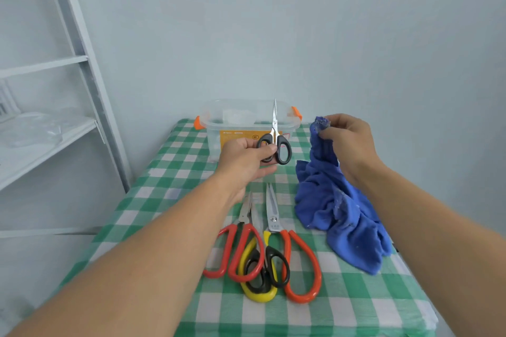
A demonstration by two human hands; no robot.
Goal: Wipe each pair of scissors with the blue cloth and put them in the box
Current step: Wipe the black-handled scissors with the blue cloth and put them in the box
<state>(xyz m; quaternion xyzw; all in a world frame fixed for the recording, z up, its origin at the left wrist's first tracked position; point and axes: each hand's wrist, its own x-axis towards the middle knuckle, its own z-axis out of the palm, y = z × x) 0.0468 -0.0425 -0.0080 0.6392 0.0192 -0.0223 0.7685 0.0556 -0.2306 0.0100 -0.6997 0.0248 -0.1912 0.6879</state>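
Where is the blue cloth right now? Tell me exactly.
Head view, right side of the checked table: the blue cloth lies heaped there, one corner pinched up by the right hand, right of the clear box.

A plain pale blue-grey wall (273,22) fills the back, evenly lit with no hard shadows. Along the left stands a white metal shelf unit (82,63), its slanted uprights just beside the surface's left edge. The surface (169,172) wears a green-and-white checked cover. Clear plastic (32,128) lies on one shelf.
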